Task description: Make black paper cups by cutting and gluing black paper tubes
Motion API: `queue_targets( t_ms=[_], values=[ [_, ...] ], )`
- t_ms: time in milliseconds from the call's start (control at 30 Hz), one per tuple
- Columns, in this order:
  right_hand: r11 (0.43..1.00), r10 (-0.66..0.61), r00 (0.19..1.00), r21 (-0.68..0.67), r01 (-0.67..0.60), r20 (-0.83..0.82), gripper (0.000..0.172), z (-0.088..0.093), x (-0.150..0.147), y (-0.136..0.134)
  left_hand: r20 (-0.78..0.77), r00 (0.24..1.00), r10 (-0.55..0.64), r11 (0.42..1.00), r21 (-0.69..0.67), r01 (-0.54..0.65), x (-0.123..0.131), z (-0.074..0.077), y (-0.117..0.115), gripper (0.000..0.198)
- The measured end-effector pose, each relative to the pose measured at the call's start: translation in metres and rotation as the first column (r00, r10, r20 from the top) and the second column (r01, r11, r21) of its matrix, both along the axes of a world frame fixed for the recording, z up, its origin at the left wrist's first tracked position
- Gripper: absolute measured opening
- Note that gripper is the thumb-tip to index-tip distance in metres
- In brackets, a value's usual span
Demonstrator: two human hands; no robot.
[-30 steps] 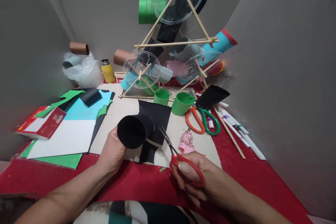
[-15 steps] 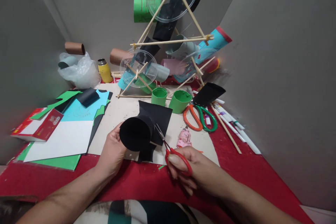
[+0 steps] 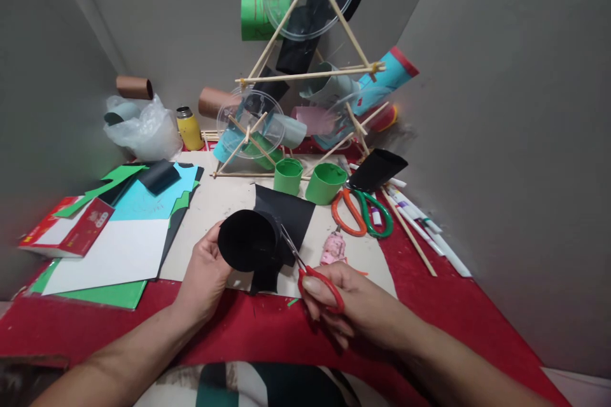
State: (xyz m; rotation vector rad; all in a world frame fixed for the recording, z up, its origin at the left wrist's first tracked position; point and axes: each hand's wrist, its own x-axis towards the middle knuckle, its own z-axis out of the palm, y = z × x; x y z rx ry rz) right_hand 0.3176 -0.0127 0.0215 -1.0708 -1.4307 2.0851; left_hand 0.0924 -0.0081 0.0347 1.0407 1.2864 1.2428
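My left hand is wrapped round a tube of rolled black paper, its open end facing me. Loose flaps of the same black sheet spread behind and below the tube. My right hand grips red-handled scissors, fingers through the loops. The blades point up and left and touch the black paper just right of the tube. Both hands hover over a beige board on a red cloth.
Two green paper cups and orange-and-green scissors lie behind. A stick frame with clear lids and tubes rises at the back. Coloured paper sheets and a red box sit left. Pens and sticks lie right.
My right hand moved the scissors left and forward until the blades reached the black paper by the tube. My left hand kept hold of the tube, shifting it slightly.
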Motion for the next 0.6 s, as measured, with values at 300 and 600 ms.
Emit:
queue_targets(
  t_ms=[300,600],
  values=[
    [0.994,-0.065,0.997,0.085,0.062,0.033,0.066,0.009,-0.006,-0.002,-0.058,0.998,-0.009,0.999,0.036,0.011,0.004,0.008,-0.004,0.055],
    [0.981,-0.140,0.987,0.144,0.129,0.074,0.065,0.001,-0.011,-0.003,0.091,0.995,-0.046,0.995,-0.081,0.054,0.004,-0.001,-0.007,0.040]
  ],
)
